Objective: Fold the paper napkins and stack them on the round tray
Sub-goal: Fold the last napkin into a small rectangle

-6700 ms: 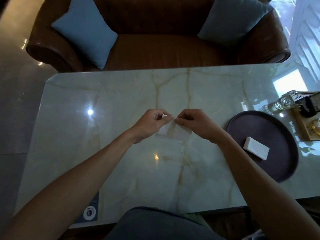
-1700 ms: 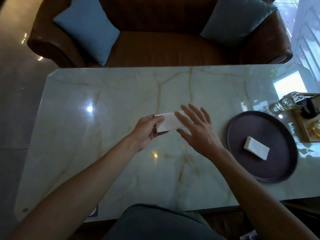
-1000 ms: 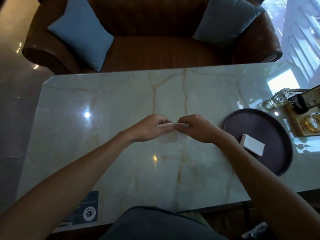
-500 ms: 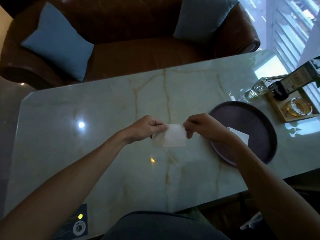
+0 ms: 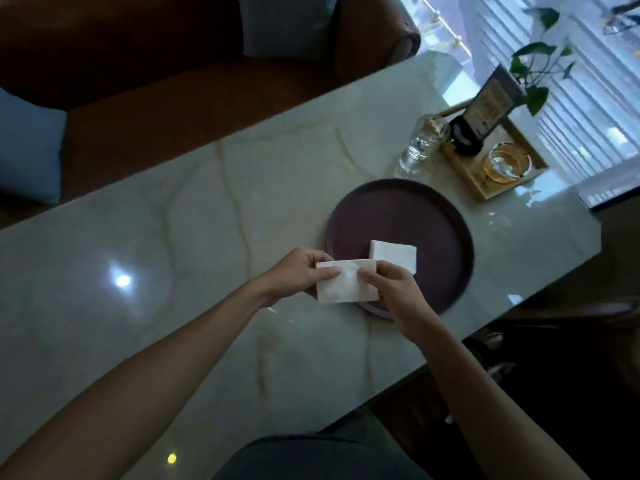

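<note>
While my left hand [image 5: 298, 273] pinches the left edge of the folded white paper napkin [image 5: 346, 285], my right hand [image 5: 391, 289] pinches its right edge; napkin held over the near-left rim of the round dark-purple tray [image 5: 446, 216]. On the tray: one folded white napkin stack [image 5: 394, 253]. Tray sits on pale veined marble table [image 5: 173, 237]; clear glass bottle [image 5: 420, 145] beyond.

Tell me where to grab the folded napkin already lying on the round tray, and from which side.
Take the folded napkin by its two long edges near the middle, pinching across its narrow width and coming straight down from above. It lies flat on the round tray, so a side approach would probably meet the raised rim. Its near corner sits behind the right hand, which pinches the napkin in hand with the left hand.
</note>
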The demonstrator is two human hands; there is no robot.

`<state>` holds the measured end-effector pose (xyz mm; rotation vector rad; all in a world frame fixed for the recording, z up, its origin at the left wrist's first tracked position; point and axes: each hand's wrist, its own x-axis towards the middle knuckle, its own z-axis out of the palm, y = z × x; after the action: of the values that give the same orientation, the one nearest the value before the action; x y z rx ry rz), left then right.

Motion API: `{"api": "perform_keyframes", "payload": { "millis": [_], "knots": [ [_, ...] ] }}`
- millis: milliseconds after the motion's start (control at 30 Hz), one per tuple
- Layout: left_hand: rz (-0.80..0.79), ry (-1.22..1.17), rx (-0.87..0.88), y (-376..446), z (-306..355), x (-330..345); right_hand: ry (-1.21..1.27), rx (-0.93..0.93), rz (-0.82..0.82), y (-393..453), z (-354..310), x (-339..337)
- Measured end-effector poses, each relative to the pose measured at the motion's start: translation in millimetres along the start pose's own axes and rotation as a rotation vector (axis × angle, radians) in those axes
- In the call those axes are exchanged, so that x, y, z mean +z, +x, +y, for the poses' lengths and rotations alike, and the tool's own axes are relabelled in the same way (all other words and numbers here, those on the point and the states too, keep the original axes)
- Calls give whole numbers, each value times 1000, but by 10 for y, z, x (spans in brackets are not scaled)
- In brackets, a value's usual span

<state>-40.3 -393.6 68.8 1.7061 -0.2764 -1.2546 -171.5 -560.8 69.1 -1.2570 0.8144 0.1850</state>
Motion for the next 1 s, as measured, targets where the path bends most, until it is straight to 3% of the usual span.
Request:
{"api": "perform_keyframes", "payload": {
  "millis": [167,533,1000],
  "knots": [
    [167,-110,-94,617,-15,507,-150,6,237,345,142,-606],
    [453,68,-153,1467,-229,904,-226,119,408,1027,384,-1097],
    [549,197,-136,1647,-271,939,-388,93,444,1228,443,-1158]
  ]
}}
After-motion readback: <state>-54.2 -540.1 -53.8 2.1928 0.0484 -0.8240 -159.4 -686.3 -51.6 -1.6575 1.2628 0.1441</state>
